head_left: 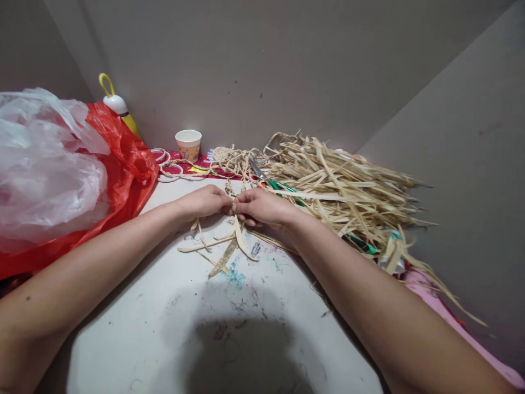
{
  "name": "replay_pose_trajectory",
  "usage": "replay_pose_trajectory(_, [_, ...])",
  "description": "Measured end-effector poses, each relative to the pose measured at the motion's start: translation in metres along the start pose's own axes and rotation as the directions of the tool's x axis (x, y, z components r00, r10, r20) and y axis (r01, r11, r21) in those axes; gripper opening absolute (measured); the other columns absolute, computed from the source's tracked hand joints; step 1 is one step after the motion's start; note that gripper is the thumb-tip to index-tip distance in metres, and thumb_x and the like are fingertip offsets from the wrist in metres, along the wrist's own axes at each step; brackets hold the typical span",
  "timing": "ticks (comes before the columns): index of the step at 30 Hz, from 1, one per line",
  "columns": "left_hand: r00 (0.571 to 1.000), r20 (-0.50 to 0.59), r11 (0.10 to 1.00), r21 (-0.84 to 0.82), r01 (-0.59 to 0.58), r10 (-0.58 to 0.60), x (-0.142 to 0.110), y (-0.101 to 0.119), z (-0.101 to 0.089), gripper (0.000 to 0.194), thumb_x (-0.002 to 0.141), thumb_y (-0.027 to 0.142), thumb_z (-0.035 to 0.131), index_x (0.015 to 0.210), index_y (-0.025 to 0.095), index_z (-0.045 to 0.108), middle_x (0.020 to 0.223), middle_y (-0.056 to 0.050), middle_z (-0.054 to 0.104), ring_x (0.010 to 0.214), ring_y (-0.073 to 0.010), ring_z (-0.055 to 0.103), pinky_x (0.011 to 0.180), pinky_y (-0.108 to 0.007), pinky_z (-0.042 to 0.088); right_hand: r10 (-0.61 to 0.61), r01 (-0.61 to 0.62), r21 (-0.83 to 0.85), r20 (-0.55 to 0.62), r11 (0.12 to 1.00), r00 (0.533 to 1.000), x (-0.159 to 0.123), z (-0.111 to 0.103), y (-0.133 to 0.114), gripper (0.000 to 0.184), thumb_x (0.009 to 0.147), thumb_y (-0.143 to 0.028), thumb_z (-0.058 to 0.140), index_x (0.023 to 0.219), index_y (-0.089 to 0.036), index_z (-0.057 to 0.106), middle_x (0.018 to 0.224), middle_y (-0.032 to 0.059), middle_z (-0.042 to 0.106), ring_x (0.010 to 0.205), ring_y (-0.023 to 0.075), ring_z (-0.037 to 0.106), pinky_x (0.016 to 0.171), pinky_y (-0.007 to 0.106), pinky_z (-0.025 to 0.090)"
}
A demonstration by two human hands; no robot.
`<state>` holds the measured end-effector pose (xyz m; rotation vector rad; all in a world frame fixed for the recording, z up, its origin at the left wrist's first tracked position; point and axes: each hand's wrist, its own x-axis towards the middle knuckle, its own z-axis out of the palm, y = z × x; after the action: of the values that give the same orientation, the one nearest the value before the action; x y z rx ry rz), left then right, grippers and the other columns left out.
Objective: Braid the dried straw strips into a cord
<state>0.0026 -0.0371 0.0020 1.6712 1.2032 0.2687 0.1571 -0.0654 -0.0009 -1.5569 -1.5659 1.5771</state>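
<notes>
Over the far part of the white board, my left hand (205,201) and my right hand (262,207) meet with fingertips pinched together. Between them they grip a braid of dry straw strips (228,186), whose plaited part runs away from me toward the back. Loose flat strip ends (225,257) fan out below my fingers onto the board. The exact spot of the grip is hidden by the fingers. Just beyond my right hand lie scissors with green handles (275,187), partly under the straw.
A large pile of dry straw (344,180) lies at the right. White and red plastic bags (123,148) bulge at the left. A paper cup (188,145), a yellow-and-white bottle (117,104) and white rings (170,174) stand or lie at the back, by the wall. The white board (164,328) has stains.
</notes>
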Motion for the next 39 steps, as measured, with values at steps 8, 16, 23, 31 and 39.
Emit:
replay_pose_trajectory(8, [0.999,-0.031,0.995,-0.094,-0.013,0.01,0.002,-0.003,0.001,0.022,0.073,0.018,0.055,0.054,0.018,0.045,0.042,0.007,0.036,0.032,-0.0032,0.025,0.036,-0.022,0.015,-0.055,0.043,-0.162,-0.071,0.986,0.996,-0.003,0.003,-0.002,0.025,0.082,-0.014,0.053,0.057,-0.014,0.049,0.045,-0.0051,0.047,0.032,0.0022,0.037,0.033,0.015,0.025])
replay_pose_trajectory(16, [0.996,-0.087,0.993,-0.112,-0.043,0.033,0.0,-0.003,0.004,0.02,0.071,0.016,0.058,0.053,0.016,0.05,0.042,0.007,0.041,0.034,-0.0024,0.029,0.037,-0.02,0.018,-0.027,0.01,-0.22,-0.074,0.975,0.997,-0.009,-0.018,-0.005,0.016,0.075,-0.016,0.059,0.059,-0.012,0.058,0.043,-0.0029,0.051,0.03,0.0029,0.033,0.029,0.016,0.02])
replay_pose_trajectory(23, [0.992,-0.114,0.981,-0.178,-0.074,0.055,-0.001,-0.002,0.007,0.02,0.07,0.014,0.059,0.052,0.014,0.051,0.043,0.006,0.045,0.037,-0.0019,0.032,0.039,-0.019,0.02,-0.005,0.008,0.142,-0.021,0.99,1.0,-0.01,-0.011,-0.01,0.018,0.073,-0.015,0.056,0.056,-0.011,0.056,0.043,-0.0002,0.054,0.028,0.0018,0.031,0.03,0.016,0.017])
replay_pose_trajectory(31, [0.995,-0.099,0.951,-0.303,-0.063,0.034,0.001,-0.01,0.006,0.02,0.069,0.015,0.052,0.049,0.016,0.05,0.037,0.006,0.043,0.029,-0.0033,0.027,0.034,-0.022,0.015,-0.041,0.031,-0.275,-0.03,0.961,0.999,-0.017,0.02,-0.011,0.016,0.073,-0.023,0.054,0.059,-0.015,0.052,0.046,-0.0025,0.054,0.032,0.0046,0.03,0.035,0.02,0.02])
replay_pose_trajectory(39, [0.998,-0.058,0.886,-0.462,-0.028,0.001,-0.003,-0.005,0.002,0.026,0.066,0.014,0.054,0.046,0.018,0.038,0.035,0.009,0.03,0.029,-0.0026,0.021,0.032,-0.02,0.012,-0.262,0.11,-0.769,-0.077,0.63,0.962,-0.024,0.034,-0.015,0.02,0.077,-0.019,0.042,0.06,-0.015,0.054,0.057,0.0024,0.056,0.051,0.0096,0.041,0.049,0.023,0.026])
